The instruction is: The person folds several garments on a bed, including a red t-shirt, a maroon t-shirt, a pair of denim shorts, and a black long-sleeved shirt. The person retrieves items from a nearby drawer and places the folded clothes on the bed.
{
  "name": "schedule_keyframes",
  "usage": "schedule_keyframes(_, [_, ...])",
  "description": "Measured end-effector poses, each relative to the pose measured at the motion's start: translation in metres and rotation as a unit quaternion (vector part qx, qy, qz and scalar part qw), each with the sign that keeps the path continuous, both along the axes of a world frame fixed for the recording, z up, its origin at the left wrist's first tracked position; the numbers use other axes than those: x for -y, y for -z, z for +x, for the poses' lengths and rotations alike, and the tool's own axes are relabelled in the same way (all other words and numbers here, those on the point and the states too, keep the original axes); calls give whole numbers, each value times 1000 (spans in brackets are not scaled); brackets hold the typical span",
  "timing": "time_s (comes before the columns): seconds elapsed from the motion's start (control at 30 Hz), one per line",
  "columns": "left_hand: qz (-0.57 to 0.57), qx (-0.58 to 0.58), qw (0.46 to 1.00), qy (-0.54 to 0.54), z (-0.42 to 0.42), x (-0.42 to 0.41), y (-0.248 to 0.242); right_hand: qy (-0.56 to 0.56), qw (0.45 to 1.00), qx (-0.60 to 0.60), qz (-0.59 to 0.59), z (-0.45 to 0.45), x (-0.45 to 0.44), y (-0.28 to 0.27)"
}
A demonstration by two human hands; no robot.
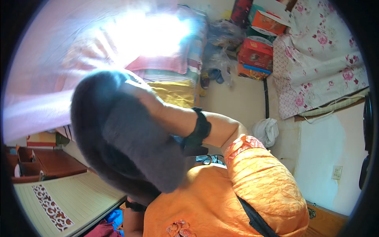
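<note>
A dark grey, soft fabric item (142, 133), probably a garment, is raised close to the camera in thick, blurred folds. My right hand (145, 93) is at its upper edge, seemingly gripping it; the fingers are lost in glare and cloth. A black band (202, 126) circles my right arm. At the lower left, my left forearm (133, 220) shows with another black band, but the left hand is out of view behind the fabric. Below is the orange top (189, 207) that I wear.
A bed with a striped cover (195, 56) and a yellow cloth (173, 91) lies ahead. Red boxes (255, 53), plastic bags (220, 59) and shoes (217, 76) are on the floor beyond. A flowered cloth (322, 65) hangs at right; a cream panel door (80, 189) is at lower left.
</note>
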State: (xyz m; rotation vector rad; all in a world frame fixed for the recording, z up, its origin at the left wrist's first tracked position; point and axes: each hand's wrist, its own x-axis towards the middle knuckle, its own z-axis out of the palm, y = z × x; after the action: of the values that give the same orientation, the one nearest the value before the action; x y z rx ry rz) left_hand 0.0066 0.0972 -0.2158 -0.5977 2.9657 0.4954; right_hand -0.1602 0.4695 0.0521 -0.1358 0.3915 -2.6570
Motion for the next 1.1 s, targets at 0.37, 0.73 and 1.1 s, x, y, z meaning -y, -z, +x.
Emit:
schedule_keyframes(0.37, [76, 16, 991, 108, -2, -94, -5, 190, 970, -119, 94, 37, -88, 21])
schedule_keyframes(0.73, [161, -39, 944, 286, -71, -237, -65, 175, 888, 72, 420, 58, -215, 212])
schedule_keyframes(1.1, [233, -94, 808, 533, -182, -567, -159, -48, 703, -306, 641, 92, -410, 190])
